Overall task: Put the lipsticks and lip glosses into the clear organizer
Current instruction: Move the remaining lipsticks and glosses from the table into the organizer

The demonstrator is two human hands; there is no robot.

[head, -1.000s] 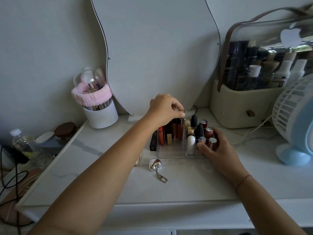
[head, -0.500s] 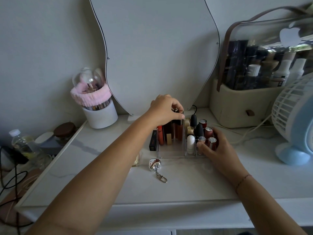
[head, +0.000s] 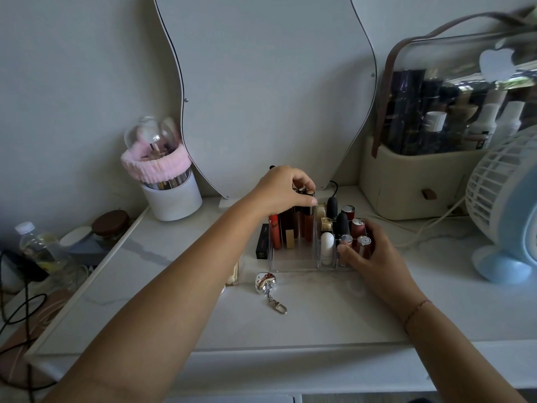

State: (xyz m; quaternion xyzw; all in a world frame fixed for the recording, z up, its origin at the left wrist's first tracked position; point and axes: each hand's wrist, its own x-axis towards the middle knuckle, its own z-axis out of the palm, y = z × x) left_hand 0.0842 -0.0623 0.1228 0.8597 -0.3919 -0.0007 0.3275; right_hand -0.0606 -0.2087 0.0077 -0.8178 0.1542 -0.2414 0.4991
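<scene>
Barely anything shifted: left hand (head: pixel 283 189) pinched an upright gloss (head: pixel 309 216) from above, right hand (head: pixel 374 258) splayed, bracing the organizer (head: pixel 293 264).

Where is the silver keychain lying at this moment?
In the head view, the silver keychain lies on the white tabletop just in front of the clear organizer, between the two forearms, left of centre.

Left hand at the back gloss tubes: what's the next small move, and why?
Probably seat that tube and let go. The left hand pinches the caps of the tall gloss tubes standing upright in the clear organizer, while the right hand steadies its front right corner. After that, likely reach for the black tube standing just outside the left wall.
</scene>
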